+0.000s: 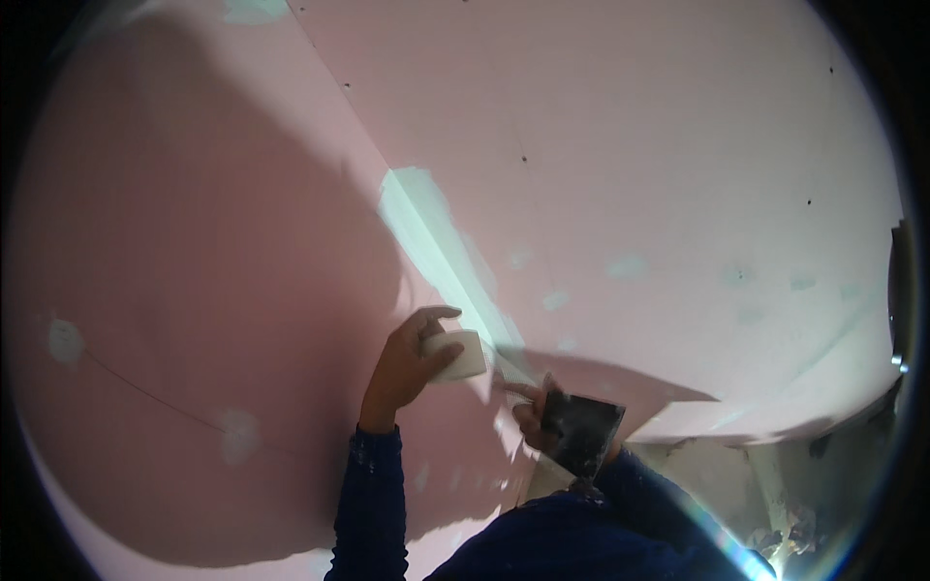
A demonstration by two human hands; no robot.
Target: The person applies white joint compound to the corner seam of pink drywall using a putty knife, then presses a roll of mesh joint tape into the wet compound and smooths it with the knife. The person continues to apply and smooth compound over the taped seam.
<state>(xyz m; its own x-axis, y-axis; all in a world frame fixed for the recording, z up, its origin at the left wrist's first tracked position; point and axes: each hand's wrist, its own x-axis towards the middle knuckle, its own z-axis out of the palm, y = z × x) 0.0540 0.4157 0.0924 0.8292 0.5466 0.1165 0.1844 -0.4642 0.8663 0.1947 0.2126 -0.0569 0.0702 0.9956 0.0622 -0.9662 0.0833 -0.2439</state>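
Observation:
My left hand [397, 368] is closed around a white roll of joint tape [465, 355], close to the corner where two pink boards meet. My right hand [529, 422] grips a wide taping knife with a dark, square blade [584, 432]; its handle is hidden by the hand. The right index finger points toward the corner, beside a pale strip of mesh-like tape [513, 366]. Beyond both hands, a band of wet-looking whitish joint compound [431, 228] runs along the corner.
Pink plasterboard [659, 126] spreads overhead and right, with screw heads and filler spots [627, 265]. Another pink board [213, 290] on the left lies in my shadow, with a seam and dabs of filler [240, 436]. A bare grey wall [707, 474] shows at lower right, near a bright light.

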